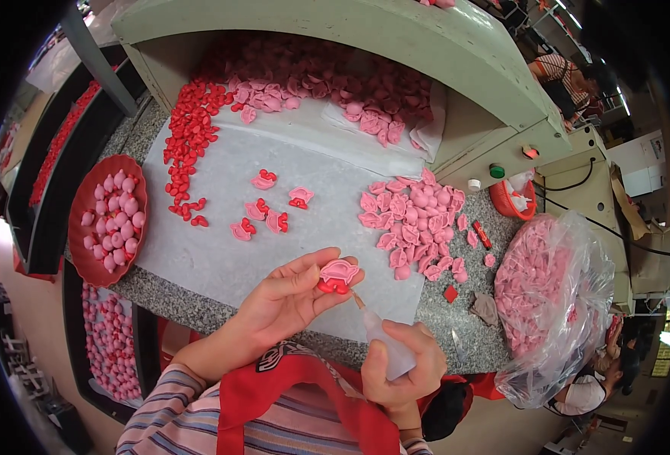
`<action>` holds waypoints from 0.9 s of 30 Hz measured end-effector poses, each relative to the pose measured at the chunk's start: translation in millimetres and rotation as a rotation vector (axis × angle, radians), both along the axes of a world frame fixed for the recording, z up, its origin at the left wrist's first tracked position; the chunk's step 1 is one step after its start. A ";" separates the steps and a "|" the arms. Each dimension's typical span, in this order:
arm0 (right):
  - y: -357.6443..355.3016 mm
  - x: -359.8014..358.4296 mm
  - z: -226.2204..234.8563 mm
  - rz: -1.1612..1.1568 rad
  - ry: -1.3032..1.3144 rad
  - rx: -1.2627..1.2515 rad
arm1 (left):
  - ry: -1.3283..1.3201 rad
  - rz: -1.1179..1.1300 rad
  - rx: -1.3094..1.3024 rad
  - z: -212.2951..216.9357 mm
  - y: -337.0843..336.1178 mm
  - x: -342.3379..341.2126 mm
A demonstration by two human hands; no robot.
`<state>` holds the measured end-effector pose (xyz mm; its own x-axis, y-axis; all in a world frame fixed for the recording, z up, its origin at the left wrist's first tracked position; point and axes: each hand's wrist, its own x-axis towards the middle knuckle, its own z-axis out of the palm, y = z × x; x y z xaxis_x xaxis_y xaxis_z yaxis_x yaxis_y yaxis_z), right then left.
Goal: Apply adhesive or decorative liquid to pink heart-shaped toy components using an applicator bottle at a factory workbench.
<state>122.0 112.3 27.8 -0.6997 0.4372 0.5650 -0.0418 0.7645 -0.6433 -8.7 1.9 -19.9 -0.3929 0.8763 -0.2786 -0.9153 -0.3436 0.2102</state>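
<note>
My left hand (289, 292) is closed in a pinch on a small pink shell-shaped piece (340, 269) with a red bow-like part (333, 287) along its lower edge. Gripped in my right hand (407, 364) is a translucent squeeze bottle (393, 350) with a thin tip, which points up at the red part. Whether the tip touches it, I cannot tell. Beyond my hands, on white paper (232, 178), lie several pink-and-red joined pieces (276, 221). A heap of loose pink pieces (418, 216) lies to the right, and small red pieces (187, 144) spread at the left.
A red scalloped bowl (77, 262) of pink rounded pieces stands at the left. Trays (69, 318) of pieces sit around it. A grey-green cabinet (471, 53) arches over the back. At the right are a clear plastic bag (578, 288) of pink pieces and a red basket (502, 201).
</note>
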 end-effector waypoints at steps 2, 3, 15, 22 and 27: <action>-0.6 0.7 0.2 -0.022 0.022 -0.017 | -0.007 0.002 -0.001 0.5 0.3 -0.2; -0.3 1.3 1.0 -0.022 0.023 -0.017 | -0.010 -0.001 0.002 0.5 0.3 -0.4; -0.2 0.2 0.0 0.106 0.040 0.003 | 0.000 0.000 0.032 1.2 0.0 1.1; -1.4 -2.0 -0.8 0.109 0.038 0.004 | 0.004 -0.004 0.043 0.6 -1.7 0.3; -1.2 -3.0 -2.4 0.113 0.047 0.008 | 0.016 -0.003 0.033 0.6 -2.0 0.3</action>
